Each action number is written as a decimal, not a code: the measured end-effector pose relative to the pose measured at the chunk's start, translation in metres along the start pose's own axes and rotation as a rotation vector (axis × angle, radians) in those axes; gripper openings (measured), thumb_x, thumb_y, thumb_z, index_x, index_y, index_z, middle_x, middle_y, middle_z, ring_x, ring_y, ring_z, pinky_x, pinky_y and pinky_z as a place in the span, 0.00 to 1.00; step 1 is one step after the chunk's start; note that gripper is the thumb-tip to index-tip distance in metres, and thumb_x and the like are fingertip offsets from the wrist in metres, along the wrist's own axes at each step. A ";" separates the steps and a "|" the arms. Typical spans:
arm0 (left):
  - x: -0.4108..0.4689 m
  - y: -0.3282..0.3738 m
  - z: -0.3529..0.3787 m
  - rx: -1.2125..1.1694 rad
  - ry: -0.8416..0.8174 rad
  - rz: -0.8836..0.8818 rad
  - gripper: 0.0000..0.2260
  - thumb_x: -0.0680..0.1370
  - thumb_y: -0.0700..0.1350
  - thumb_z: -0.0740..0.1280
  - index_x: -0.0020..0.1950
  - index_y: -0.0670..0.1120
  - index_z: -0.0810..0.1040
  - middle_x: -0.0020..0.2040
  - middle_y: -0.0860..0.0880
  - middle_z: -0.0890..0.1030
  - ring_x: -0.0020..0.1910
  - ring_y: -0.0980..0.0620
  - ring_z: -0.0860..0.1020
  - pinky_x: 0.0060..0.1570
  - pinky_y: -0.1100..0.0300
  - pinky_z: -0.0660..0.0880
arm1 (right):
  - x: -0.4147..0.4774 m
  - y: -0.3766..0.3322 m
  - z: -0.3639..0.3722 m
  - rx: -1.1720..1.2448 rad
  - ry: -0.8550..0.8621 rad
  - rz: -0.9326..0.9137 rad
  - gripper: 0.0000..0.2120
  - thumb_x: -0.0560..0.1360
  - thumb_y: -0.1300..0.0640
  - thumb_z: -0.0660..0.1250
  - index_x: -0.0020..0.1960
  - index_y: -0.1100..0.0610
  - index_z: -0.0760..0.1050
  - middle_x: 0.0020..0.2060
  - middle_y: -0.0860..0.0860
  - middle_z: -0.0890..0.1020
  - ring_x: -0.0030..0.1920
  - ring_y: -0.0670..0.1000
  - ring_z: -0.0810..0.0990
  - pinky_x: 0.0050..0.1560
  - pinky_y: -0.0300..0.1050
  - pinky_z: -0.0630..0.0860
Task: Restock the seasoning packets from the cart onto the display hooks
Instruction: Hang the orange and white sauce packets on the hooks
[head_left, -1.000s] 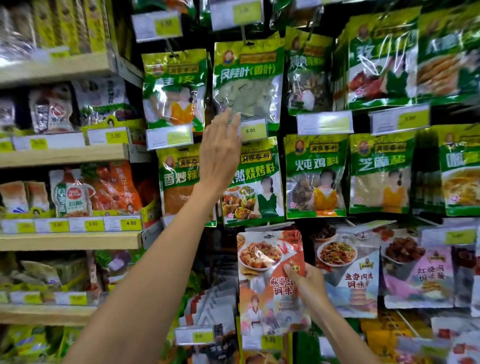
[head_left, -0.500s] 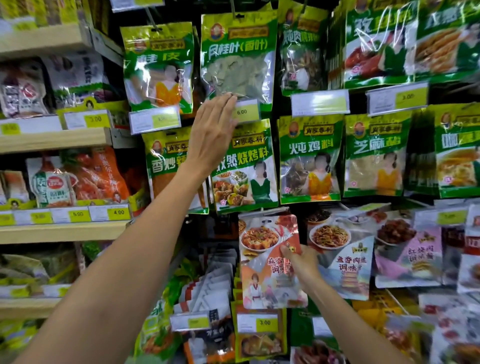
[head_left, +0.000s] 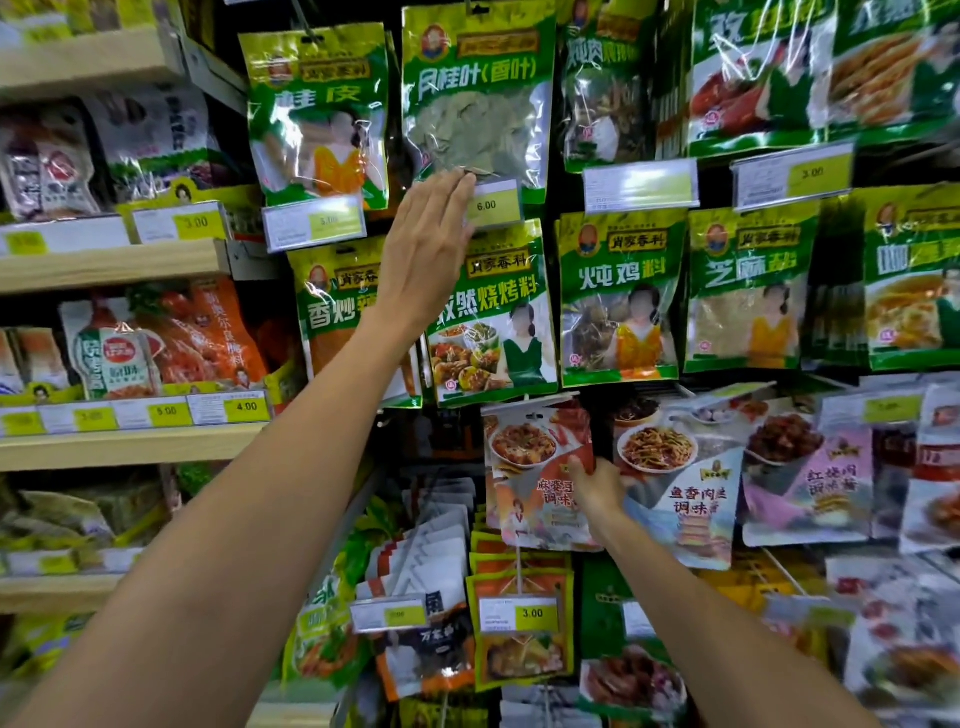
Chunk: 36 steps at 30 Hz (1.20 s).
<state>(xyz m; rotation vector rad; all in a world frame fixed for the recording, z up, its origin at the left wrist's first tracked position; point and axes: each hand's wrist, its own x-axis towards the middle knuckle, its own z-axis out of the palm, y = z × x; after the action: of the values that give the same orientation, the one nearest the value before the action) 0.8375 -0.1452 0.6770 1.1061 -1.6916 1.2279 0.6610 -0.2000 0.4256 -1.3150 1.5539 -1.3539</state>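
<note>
Lower centre, the orange packet (head_left: 524, 447) is pinched by the right hand (head_left: 597, 491) and should be slid back squarely; upper centre, the left hand (head_left: 426, 254) is held flat, fingers straight.

Pale wooden shelves (head_left: 104, 262) are running along the left; a dark back panel (head_left: 447, 436) is showing behind, with yellow price labels (head_left: 640, 188) hanging.

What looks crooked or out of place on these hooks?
The red packet pinched by the right hand sits tilted, while the green packets above hang straight. The pale packet beside it leans too. Nothing looks spilled or torn.
</note>
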 end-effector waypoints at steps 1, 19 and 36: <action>-0.001 0.002 -0.002 -0.009 0.013 -0.010 0.19 0.82 0.42 0.55 0.72 0.37 0.64 0.71 0.40 0.68 0.71 0.44 0.66 0.73 0.51 0.58 | -0.005 -0.001 -0.002 0.004 0.006 -0.020 0.18 0.81 0.54 0.60 0.63 0.67 0.71 0.56 0.63 0.79 0.56 0.62 0.78 0.46 0.45 0.68; -0.243 0.316 -0.001 -1.080 -0.496 -0.353 0.13 0.82 0.44 0.58 0.55 0.38 0.79 0.49 0.43 0.81 0.48 0.45 0.79 0.46 0.53 0.74 | -0.165 0.158 -0.229 -0.047 0.323 0.028 0.12 0.81 0.57 0.60 0.48 0.61 0.80 0.40 0.57 0.84 0.43 0.58 0.82 0.45 0.55 0.78; -0.382 0.685 -0.042 -1.388 -1.483 -0.303 0.07 0.79 0.38 0.63 0.46 0.41 0.80 0.41 0.45 0.82 0.40 0.47 0.78 0.39 0.59 0.66 | -0.348 0.377 -0.470 -0.277 0.674 0.755 0.14 0.80 0.58 0.61 0.39 0.62 0.76 0.32 0.54 0.79 0.36 0.56 0.77 0.37 0.48 0.67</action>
<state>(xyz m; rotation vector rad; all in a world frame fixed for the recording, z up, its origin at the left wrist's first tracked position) 0.3285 0.0868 0.1254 1.1409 -2.3673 -1.3299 0.2170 0.2437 0.1257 -0.2761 2.4232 -1.1342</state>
